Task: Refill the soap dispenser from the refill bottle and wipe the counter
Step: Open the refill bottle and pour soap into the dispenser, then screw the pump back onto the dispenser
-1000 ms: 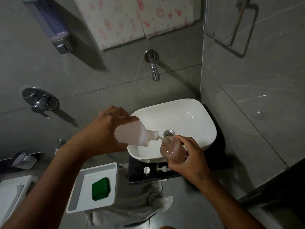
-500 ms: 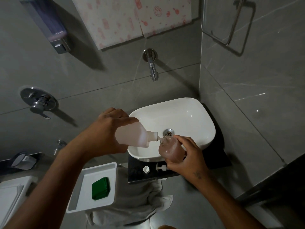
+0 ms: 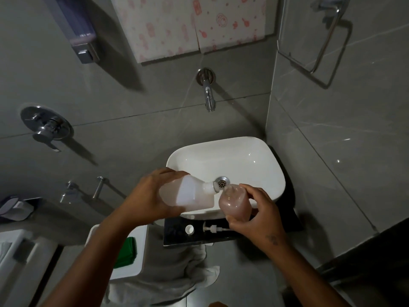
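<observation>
Gripping the refill bottle [image 3: 190, 191] around its body, the left hand [image 3: 150, 196] was curled closed on it and held it tipped on its side over the near rim of the white sink [image 3: 250, 160]. Its nozzle pointed right and met the open mouth of the soap dispenser [image 3: 235, 203], though whether the two touched could not be told. The right hand [image 3: 256, 216] was wrapped closed around the dispenser, which leaned slightly left and showed pinkish liquid through most of its clear body. Both containers hung just above the basin's front edge, close to the drain [image 3: 222, 182].

Below the hands, the dark desk [image 3: 177, 235] carried the sink, and on its front strip lay the pump head [image 3: 213, 229] on its side with a small white cap [image 3: 189, 229] just to its left. Left of the desk sat a white tray [image 3: 132, 269] holding a folded green cloth [image 3: 127, 253], partly hidden by the left forearm. Grey tiled walls enclosed the corner, with a chrome tap [image 3: 208, 94] above the sink, a towel rail [image 3: 321, 41] on the right wall and a wall-mounted dispenser [image 3: 81, 41] at upper left.
</observation>
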Available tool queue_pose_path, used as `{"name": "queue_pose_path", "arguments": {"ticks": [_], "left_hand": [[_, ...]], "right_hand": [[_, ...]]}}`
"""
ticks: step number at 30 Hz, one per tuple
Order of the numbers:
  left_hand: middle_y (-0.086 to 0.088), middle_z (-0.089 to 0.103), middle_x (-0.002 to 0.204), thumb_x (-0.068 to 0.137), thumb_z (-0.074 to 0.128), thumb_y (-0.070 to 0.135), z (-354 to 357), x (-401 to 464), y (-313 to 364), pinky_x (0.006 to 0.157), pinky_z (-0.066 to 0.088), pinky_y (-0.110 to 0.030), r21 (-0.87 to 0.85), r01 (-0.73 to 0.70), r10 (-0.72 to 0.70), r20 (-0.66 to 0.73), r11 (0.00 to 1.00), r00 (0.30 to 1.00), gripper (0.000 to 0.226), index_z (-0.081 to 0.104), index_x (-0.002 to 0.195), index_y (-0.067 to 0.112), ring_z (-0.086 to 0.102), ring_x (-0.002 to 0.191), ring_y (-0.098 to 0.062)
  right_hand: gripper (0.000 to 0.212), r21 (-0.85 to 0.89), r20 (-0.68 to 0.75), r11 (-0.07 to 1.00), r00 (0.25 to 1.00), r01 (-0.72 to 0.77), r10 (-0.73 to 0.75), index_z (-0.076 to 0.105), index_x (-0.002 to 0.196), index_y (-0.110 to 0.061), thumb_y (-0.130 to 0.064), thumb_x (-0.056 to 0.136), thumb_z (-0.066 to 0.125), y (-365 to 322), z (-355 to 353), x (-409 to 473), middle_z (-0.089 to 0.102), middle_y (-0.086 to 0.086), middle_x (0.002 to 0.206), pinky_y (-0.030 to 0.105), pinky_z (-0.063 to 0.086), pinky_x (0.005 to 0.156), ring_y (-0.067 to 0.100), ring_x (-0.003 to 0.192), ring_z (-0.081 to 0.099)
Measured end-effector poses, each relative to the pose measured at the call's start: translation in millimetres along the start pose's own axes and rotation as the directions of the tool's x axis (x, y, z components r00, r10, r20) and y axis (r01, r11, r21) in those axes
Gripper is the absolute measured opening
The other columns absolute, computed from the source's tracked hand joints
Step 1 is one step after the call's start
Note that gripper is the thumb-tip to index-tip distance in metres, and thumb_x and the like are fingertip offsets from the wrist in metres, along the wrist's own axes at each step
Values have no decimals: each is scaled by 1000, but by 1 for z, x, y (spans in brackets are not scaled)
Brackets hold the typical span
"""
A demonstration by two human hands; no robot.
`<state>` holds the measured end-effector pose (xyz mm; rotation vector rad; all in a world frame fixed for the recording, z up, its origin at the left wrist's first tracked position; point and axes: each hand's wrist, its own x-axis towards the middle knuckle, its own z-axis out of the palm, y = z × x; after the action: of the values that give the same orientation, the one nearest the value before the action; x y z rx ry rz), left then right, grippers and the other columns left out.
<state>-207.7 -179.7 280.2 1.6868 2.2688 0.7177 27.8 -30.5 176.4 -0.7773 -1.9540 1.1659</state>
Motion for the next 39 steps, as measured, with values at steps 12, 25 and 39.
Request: {"name": "queue_pose_path", "arguments": {"ticks": [12, 25, 39], "left_hand": [[-1, 68, 127, 70, 90, 7, 88, -70, -156, 102, 53, -49, -308, 530, -536, 74, 790, 841, 71, 57, 131, 19, 65, 120, -22], [6, 65, 113, 67, 83, -5, 138, -61, -202, 77, 49, -15, -393, 582, -594, 105, 712, 798, 73, 55, 129, 23, 63, 106, -18], [1, 66, 120, 66, 84, -3, 141, -56, -201, 83, 47, -25, -362, 565, -563, 123, 741, 817, 75, 55, 129, 25, 64, 113, -25]], "right_hand": [[82, 73, 25, 988, 991, -134, 133, 60, 109, -50, -4, 50, 95, 54, -9, -18, 69, -14, 112, 7, 53, 73, 10, 101, 68], [91, 114, -16, 975, 981, -189, 192, 61, 105, -48, 23, 54, 84, 63, -2, -25, 67, -11, 111, 5, 52, 77, -9, 96, 66], [90, 138, -13, 971, 979, -198, 201, 60, 112, -48, 7, 49, 94, 69, 1, -20, 69, -27, 111, 15, 57, 80, 1, 105, 67]]}}
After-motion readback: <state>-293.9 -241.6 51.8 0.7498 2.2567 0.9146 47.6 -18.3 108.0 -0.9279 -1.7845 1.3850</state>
